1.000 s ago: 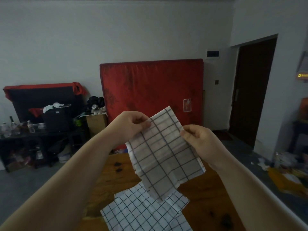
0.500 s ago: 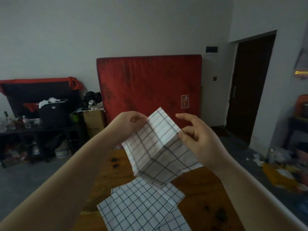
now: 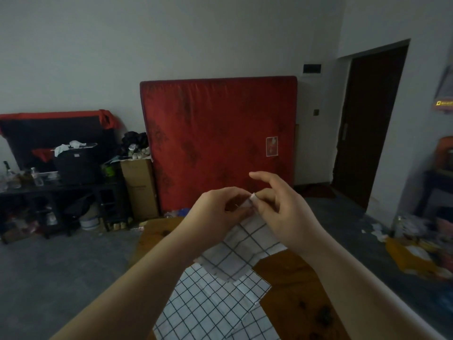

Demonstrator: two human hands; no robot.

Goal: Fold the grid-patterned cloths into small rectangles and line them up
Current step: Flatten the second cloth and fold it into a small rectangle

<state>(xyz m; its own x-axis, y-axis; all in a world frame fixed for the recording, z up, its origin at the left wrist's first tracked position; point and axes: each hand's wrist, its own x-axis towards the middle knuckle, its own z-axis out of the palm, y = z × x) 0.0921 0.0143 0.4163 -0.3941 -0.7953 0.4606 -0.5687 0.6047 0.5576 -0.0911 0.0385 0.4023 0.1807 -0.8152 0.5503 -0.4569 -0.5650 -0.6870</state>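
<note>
Held cloth (image 3: 242, 251): gripped at its top by both hands, above the table (image 3: 294, 290). It hangs down from the hands in a doubled, narrower sheet, the grid lines slanted.

Left hand (image 3: 220, 212): fingers are curled inward and the upper corner of the held cloth is pinched at the fingertips. Most of the grip is hidden behind the knuckles.

Right hand (image 3: 286, 217): a small white tip of the cloth is pinched between thumb and a curled finger, right against the left hand's fingertips. The index finger is left raised and nearly straight above the pinch.

Change from one second ago: the cloth was then stretched wide between two separated hands, with its top corner standing above them. Half a second ago the right hand was loosened and the cloth was already buckling along a middle crease. The hands are now brought together until they touch, and the two gripped edges are met at one point. The view is also tilted slightly lower.

Flat cloths (image 3: 215, 298): several grid-patterned pieces lie overlapped on the table directly below the hands, partly covered by the hanging cloth.

Red mattress (image 3: 220, 133): stood against the wall beyond the hands.
</note>
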